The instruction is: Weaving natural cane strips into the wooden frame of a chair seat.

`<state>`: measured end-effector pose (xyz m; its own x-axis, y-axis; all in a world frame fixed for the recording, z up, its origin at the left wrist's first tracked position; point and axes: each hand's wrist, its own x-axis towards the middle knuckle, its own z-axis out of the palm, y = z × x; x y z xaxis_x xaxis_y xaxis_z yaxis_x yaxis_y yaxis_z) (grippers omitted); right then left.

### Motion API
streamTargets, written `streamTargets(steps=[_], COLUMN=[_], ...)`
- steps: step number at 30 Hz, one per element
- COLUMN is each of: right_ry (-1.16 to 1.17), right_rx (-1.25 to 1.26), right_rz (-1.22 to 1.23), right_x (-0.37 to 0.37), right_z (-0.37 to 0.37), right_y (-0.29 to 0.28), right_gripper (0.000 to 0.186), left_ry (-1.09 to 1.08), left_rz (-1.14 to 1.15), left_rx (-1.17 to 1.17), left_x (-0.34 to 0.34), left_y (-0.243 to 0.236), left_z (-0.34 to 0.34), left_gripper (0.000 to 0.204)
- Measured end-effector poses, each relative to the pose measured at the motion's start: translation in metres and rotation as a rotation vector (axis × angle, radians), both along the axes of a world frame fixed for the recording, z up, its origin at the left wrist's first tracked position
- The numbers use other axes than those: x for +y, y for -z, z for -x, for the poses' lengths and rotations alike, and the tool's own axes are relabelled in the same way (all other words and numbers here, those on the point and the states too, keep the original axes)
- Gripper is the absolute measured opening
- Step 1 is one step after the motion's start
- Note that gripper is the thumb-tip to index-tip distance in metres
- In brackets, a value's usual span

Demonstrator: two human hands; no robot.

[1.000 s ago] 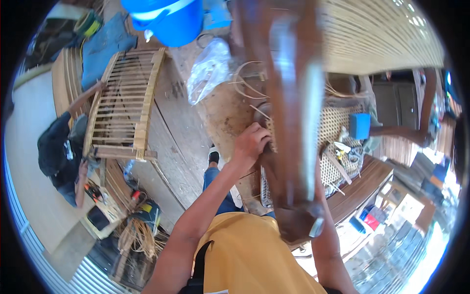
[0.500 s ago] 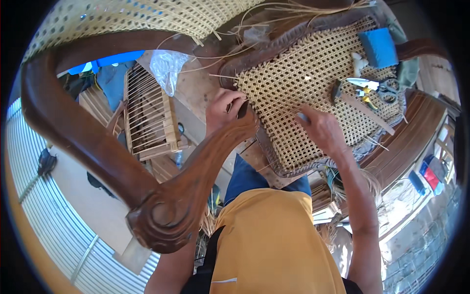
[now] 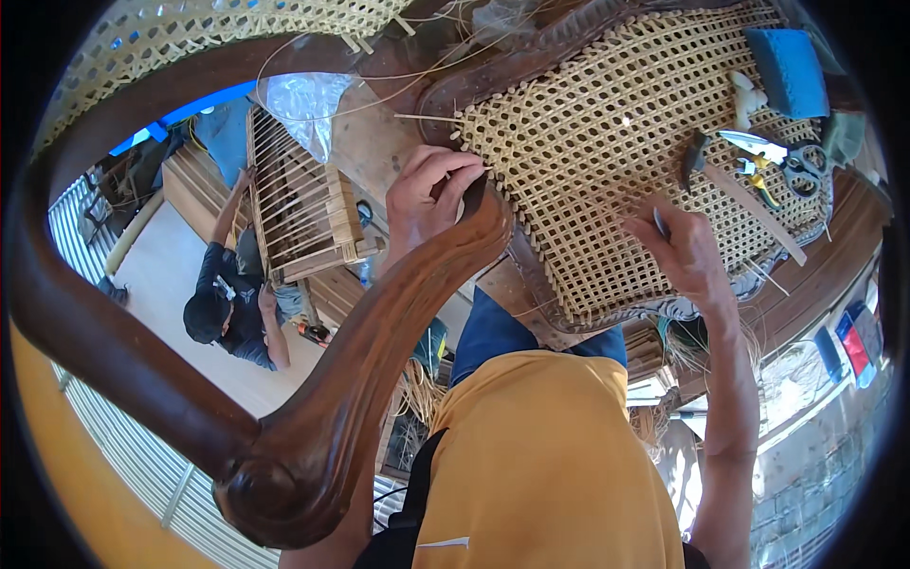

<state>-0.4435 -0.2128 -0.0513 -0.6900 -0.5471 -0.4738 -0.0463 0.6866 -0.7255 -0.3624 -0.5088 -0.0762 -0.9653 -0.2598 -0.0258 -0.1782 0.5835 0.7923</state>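
Observation:
A woven cane panel (image 3: 588,161) in a carved dark wood frame (image 3: 531,275) lies in front of me. At the panel's left edge, just below its upper corner, my left hand (image 3: 424,197) pinches with thumb and forefinger; whatever is between the fingertips is too small to make out. My right hand (image 3: 684,254) is curled low over the middle right of the weave, its fingers closed round a small bluish-grey thing that is mostly hidden. A curved wooden armrest (image 3: 379,313) crosses in front of my left forearm and hides part of it.
On the panel's right lie a hammer (image 3: 749,204), scissors (image 3: 804,169), a yellow-handled tool (image 3: 761,185) and a blue block (image 3: 785,74). Loose cane strands (image 3: 427,64) curl behind. A co-worker (image 3: 232,308) handles a strung wooden frame (image 3: 303,199) at left, near a plastic bag (image 3: 308,109).
My view has shifted, and the panel with its tools appears further right. My left fingers have stretched from a curl into a pinch at the cane edge. A co-worker has come into view at left.

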Motion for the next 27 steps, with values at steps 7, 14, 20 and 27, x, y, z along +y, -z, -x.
streamTargets(steps=[7, 14, 20, 27], right_ry=[0.144, 0.150, 0.087, 0.204], right_rx=[-0.280, -0.348, -0.209, -0.375], right_rz=[-0.027, -0.023, -0.093, -0.129], right_x=[0.001, 0.007, 0.010, 0.011], right_z=[0.004, 0.009, 0.009, 0.015], right_y=[-0.003, 0.003, -0.007, -0.006], right_gripper=[0.021, 0.025, 0.029, 0.028], left_ry=[-0.044, -0.102, -0.096, -0.129], left_rz=[-0.131, -0.088, -0.062, -0.036], left_rx=[-0.129, -0.184, -0.089, -0.011], left_x=[0.000, 0.003, 0.002, 0.012], left_y=[-0.004, -0.012, -0.004, -0.001], left_z=[0.006, 0.006, 0.004, -0.002], left_gripper=[0.013, 0.012, 0.011, 0.014])
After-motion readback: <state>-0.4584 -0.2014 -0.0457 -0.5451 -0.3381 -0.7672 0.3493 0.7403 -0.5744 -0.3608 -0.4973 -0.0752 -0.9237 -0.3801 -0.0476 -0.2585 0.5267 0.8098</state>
